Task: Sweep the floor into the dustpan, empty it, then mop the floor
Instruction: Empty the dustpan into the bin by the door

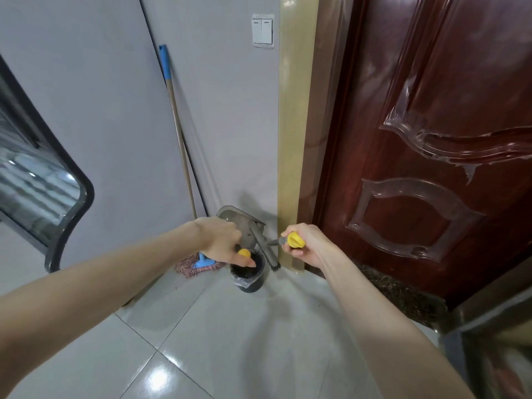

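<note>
My left hand (223, 240) grips a handle with a yellow end cap (244, 252); it runs to the grey dustpan (240, 223), which is tipped up over a small dark bin (250, 279). My right hand (305, 244) holds the yellow-capped handle (293, 239) of the grey broom (266, 249), whose bristled head hangs beside the bin's right rim. A mop with a blue-topped wooden pole (178, 131) leans in the wall corner, its reddish string head (195, 266) on the floor left of the bin.
A dark red door (431, 139) with a yellowish frame (290, 139) stands on the right, a dark doormat (403, 298) at its foot. A light switch (262, 30) is on the grey wall. A dark-rimmed panel (37, 182) is at left. Glossy white floor tiles (230, 341) lie below.
</note>
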